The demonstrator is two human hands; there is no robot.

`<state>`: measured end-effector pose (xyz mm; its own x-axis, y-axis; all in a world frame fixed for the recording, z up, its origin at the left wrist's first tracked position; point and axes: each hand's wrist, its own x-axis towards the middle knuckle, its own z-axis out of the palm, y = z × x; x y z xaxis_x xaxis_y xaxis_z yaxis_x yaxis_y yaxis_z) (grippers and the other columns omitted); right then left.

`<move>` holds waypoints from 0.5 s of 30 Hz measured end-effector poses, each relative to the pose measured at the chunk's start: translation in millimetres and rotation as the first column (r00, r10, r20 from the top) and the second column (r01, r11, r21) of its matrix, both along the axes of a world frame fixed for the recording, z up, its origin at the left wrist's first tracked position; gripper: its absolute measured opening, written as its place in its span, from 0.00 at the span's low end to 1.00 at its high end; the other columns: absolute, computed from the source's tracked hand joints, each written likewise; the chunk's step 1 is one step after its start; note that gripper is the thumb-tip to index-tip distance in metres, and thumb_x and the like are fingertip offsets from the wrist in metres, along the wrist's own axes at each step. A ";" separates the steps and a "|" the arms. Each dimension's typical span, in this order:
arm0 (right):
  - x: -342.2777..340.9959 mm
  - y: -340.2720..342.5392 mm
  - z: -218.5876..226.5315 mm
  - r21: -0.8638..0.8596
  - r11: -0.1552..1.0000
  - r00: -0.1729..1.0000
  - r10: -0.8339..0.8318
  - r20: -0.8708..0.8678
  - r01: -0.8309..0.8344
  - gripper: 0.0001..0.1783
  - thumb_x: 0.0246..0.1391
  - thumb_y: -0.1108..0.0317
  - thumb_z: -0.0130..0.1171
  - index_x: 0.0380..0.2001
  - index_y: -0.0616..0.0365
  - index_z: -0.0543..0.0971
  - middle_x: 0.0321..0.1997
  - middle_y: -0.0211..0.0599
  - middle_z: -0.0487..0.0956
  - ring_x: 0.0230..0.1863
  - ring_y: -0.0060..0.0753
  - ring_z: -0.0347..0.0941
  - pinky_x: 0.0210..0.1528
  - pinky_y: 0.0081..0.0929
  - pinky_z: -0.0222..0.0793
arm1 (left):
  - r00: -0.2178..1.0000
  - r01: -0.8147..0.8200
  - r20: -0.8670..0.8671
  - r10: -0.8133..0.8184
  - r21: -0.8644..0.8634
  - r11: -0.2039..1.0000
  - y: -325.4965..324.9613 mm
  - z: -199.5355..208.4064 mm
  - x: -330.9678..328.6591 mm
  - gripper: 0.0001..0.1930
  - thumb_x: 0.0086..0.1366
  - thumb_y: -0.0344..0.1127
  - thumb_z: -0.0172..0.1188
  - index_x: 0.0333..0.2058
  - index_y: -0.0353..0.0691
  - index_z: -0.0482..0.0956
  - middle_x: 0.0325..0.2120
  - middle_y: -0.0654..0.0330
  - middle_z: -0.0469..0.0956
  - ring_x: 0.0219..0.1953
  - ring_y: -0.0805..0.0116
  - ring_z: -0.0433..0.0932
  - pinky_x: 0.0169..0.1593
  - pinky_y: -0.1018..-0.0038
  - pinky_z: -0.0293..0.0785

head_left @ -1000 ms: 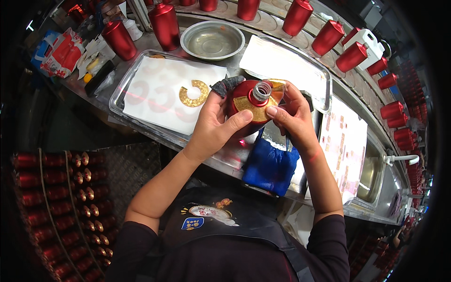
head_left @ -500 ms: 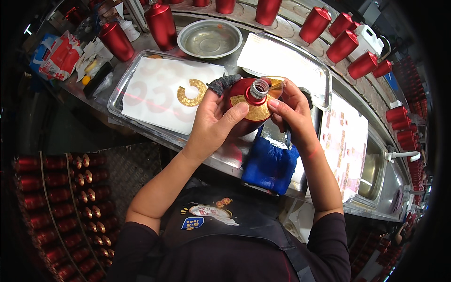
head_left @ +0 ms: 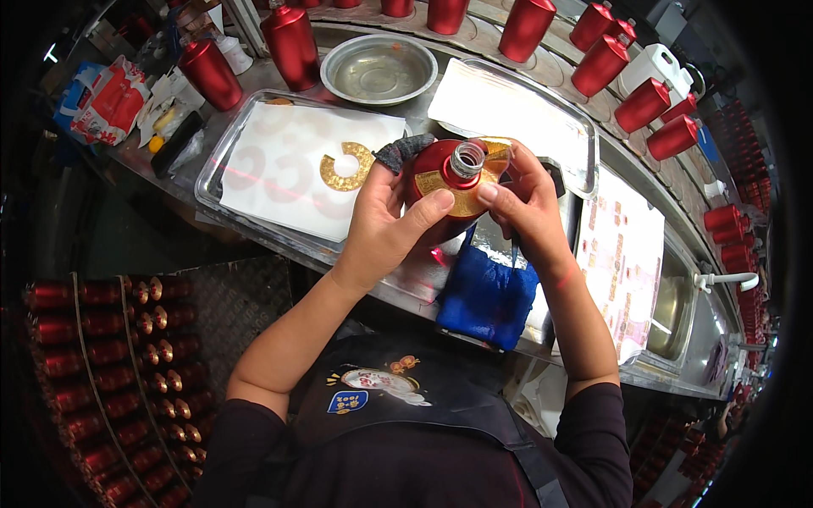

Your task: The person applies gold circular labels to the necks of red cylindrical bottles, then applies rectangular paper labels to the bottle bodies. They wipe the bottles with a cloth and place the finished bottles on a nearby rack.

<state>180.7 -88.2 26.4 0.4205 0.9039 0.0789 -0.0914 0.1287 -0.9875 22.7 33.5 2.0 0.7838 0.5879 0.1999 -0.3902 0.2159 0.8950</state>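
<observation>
My left grip (head_left: 383,218) holds the red bottle (head_left: 434,159), right grip (head_left: 532,206) the gold label (head_left: 465,203) atop it — I'd best smooth outward slowly, no creases.

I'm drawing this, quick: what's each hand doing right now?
Left hand: closed around the bottle, holding it.
Right hand: curled, thumb on the gold label; can't tell whether it grips.

The fisheye view looks steeply down and forward from the person's head, close above the dark printed apron (head_left: 449,406), with the bare left hand (head_left: 391,216) and bare right hand (head_left: 535,203) mid-scene and a curved grey conveyor (head_left: 555,71) far off.
</observation>
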 end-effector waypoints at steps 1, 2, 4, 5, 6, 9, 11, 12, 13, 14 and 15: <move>-1.4 0.3 0.0 -0.003 1.000 1.000 -0.004 0.016 0.004 0.29 0.57 0.66 0.69 0.59 0.62 0.73 0.56 0.37 0.76 0.54 0.25 0.75 0.53 0.22 0.75 | 1.000 0.001 -0.007 -0.001 0.001 1.000 0.1 0.2 -0.1 0.29 0.67 0.34 0.66 0.62 0.33 0.65 0.56 0.54 0.73 0.58 0.69 0.73 0.62 0.70 0.69; -2.4 0.5 0.3 -0.006 1.000 0.999 -0.008 0.033 0.008 0.29 0.56 0.67 0.69 0.60 0.63 0.73 0.56 0.37 0.76 0.54 0.25 0.76 0.53 0.22 0.75 | 1.000 0.002 -0.014 -0.002 0.003 1.000 0.4 0.4 -0.2 0.29 0.67 0.34 0.66 0.62 0.33 0.65 0.56 0.54 0.74 0.57 0.69 0.73 0.62 0.70 0.69; -3.6 0.5 1.3 -0.015 1.000 1.000 -0.011 0.021 0.011 0.30 0.56 0.68 0.69 0.60 0.63 0.72 0.56 0.38 0.76 0.54 0.25 0.76 0.52 0.22 0.76 | 1.000 0.003 -0.025 -0.003 -0.006 1.000 1.2 0.8 -0.5 0.29 0.66 0.34 0.67 0.61 0.33 0.66 0.55 0.54 0.74 0.57 0.68 0.73 0.62 0.70 0.69; -3.7 0.4 2.0 -0.017 1.000 1.000 -0.012 0.020 0.012 0.30 0.56 0.69 0.69 0.60 0.63 0.72 0.56 0.38 0.76 0.53 0.25 0.76 0.52 0.21 0.76 | 1.000 0.004 -0.029 -0.004 -0.017 1.000 1.6 0.9 -0.4 0.29 0.66 0.35 0.67 0.61 0.33 0.66 0.55 0.54 0.74 0.57 0.68 0.74 0.62 0.70 0.69; -3.8 0.1 2.7 -0.020 1.000 1.000 -0.012 0.019 0.013 0.30 0.55 0.69 0.69 0.60 0.63 0.72 0.57 0.38 0.76 0.53 0.26 0.77 0.52 0.21 0.76 | 0.999 0.005 -0.033 -0.006 -0.028 1.000 1.8 1.0 -0.5 0.29 0.66 0.35 0.67 0.61 0.33 0.66 0.55 0.54 0.74 0.57 0.69 0.74 0.62 0.70 0.69; -3.5 -0.5 4.0 -0.026 1.000 1.000 -0.012 0.020 0.013 0.30 0.55 0.69 0.69 0.60 0.63 0.72 0.57 0.38 0.76 0.52 0.25 0.77 0.51 0.21 0.76 | 0.999 0.005 -0.032 -0.006 -0.039 0.999 1.5 0.7 -0.7 0.29 0.66 0.35 0.67 0.61 0.33 0.66 0.55 0.54 0.74 0.57 0.68 0.74 0.62 0.70 0.69; -3.6 -0.7 4.0 -0.037 0.999 1.000 -0.012 0.015 0.013 0.30 0.55 0.69 0.69 0.60 0.63 0.72 0.57 0.38 0.76 0.52 0.25 0.77 0.51 0.20 0.76 | 1.000 0.002 -0.024 -0.003 -0.030 1.000 0.5 0.4 -1.0 0.29 0.66 0.35 0.67 0.61 0.34 0.66 0.55 0.54 0.74 0.57 0.68 0.73 0.62 0.70 0.69; -3.7 -0.5 3.8 -0.041 0.999 1.000 -0.011 0.016 0.012 0.30 0.55 0.69 0.69 0.60 0.62 0.72 0.57 0.38 0.76 0.52 0.25 0.77 0.50 0.20 0.76 | 1.000 -0.001 -0.021 0.000 -0.039 0.999 0.0 0.2 -1.3 0.29 0.66 0.34 0.67 0.61 0.34 0.65 0.55 0.54 0.74 0.57 0.68 0.73 0.62 0.70 0.68; -3.8 -0.3 3.6 -0.040 0.999 1.000 -0.007 0.022 0.008 0.30 0.55 0.69 0.69 0.60 0.63 0.72 0.57 0.38 0.76 0.51 0.25 0.77 0.50 0.20 0.76 | 1.000 0.002 -0.015 -0.002 -0.036 0.999 -0.4 0.1 -1.6 0.29 0.66 0.34 0.67 0.61 0.34 0.65 0.55 0.54 0.73 0.57 0.68 0.73 0.63 0.70 0.68; -4.0 0.3 3.2 -0.033 0.999 1.000 -0.005 0.027 0.005 0.30 0.55 0.69 0.69 0.60 0.63 0.72 0.57 0.38 0.76 0.51 0.25 0.77 0.50 0.20 0.76 | 1.000 0.004 -0.010 -0.004 -0.041 0.999 -0.7 0.1 -1.9 0.29 0.66 0.34 0.67 0.61 0.34 0.65 0.56 0.54 0.73 0.58 0.68 0.73 0.63 0.70 0.68; -3.9 0.5 3.1 -0.025 1.000 1.000 -0.003 0.031 0.003 0.30 0.55 0.69 0.69 0.60 0.63 0.72 0.57 0.38 0.76 0.51 0.25 0.77 0.50 0.20 0.76 | 1.000 0.007 -0.004 -0.007 -0.045 0.999 -0.8 0.2 -2.2 0.29 0.66 0.34 0.67 0.61 0.34 0.65 0.56 0.54 0.73 0.58 0.68 0.73 0.63 0.70 0.68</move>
